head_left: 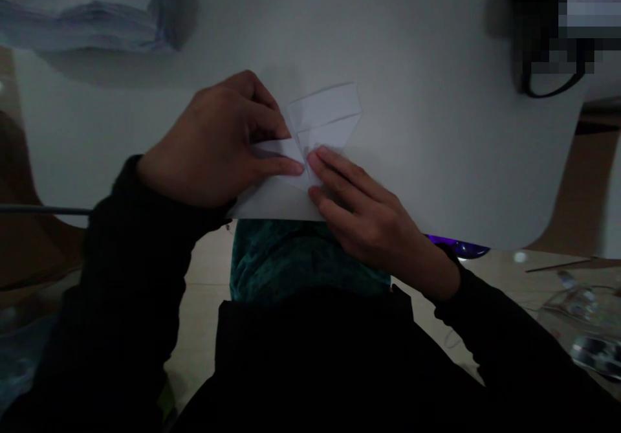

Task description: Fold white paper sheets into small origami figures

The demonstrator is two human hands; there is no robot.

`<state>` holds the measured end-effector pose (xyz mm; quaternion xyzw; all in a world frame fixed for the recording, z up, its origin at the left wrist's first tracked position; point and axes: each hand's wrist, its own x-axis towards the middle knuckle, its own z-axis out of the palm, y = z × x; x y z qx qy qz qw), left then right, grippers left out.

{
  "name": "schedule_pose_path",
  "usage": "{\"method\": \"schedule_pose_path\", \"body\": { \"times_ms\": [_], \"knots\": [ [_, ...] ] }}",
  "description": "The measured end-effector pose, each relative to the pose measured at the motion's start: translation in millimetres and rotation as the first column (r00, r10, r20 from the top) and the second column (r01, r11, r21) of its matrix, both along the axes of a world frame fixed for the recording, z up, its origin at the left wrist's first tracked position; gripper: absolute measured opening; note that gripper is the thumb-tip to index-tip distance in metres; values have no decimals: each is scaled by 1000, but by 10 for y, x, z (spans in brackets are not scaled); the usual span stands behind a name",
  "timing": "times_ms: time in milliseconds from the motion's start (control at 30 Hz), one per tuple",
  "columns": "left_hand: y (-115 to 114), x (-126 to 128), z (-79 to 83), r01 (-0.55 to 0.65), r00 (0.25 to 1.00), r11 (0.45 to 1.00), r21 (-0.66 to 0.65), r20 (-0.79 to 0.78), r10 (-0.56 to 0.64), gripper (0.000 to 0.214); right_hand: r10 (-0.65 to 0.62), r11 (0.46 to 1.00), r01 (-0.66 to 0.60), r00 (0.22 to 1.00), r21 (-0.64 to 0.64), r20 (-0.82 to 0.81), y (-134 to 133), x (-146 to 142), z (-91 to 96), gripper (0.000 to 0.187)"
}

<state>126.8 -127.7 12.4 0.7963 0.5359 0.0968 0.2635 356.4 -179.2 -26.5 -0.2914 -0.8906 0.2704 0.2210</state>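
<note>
A folded sheet of white paper [326, 107] lies near the front edge of the white table, with creases and layered flaps showing. My left hand [220, 138] grips its left flap, the thumb lying along the paper and the other fingers curled behind. From the right, my right hand [366, 206] rests with its fingers stretched out, the fingertips pressing on the paper just beside the left thumb. Part of the paper's lower side is hidden under both hands.
A stack of whitish sheets or bags [92, 15] sits at the table's [436, 135] far left. At the far right is a dark object with a black strap [553, 90], partly pixelated. Below the front edge are my lap with teal cloth [281, 258] and floor clutter.
</note>
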Motion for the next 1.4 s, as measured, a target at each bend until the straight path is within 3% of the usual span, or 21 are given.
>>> {"method": "schedule_pose_path", "body": {
  "times_ms": [333,600,800,933,1200,1400],
  "knots": [
    [36,4,-9,-3,999,1000,-18,-40,3,33,54,996,-55,998,76,12,-158,70,-20,19],
    [70,-12,-5,2,999,999,-40,-38,-4,41,58,997,-58,998,53,7,-146,89,-49,43],
    [68,1,-13,-4,1000,1000,-29,-11,3,30,16,999,-16,1000,-30,-1,-150,84,-6,45],
    [84,33,7,0,1000,999,-48,-24,-2,28,-64,998,63,996,20,54,-150,77,16,42],
    [77,24,-3,9,999,999,-48,-37,-10,27,-40,983,16,990,181,132,-121,60,-92,50],
    [85,25,-77,-102,993,994,-25,50,103,32,-68,976,33,985,216,157,-95,-7,-60,46]
  ]
}}
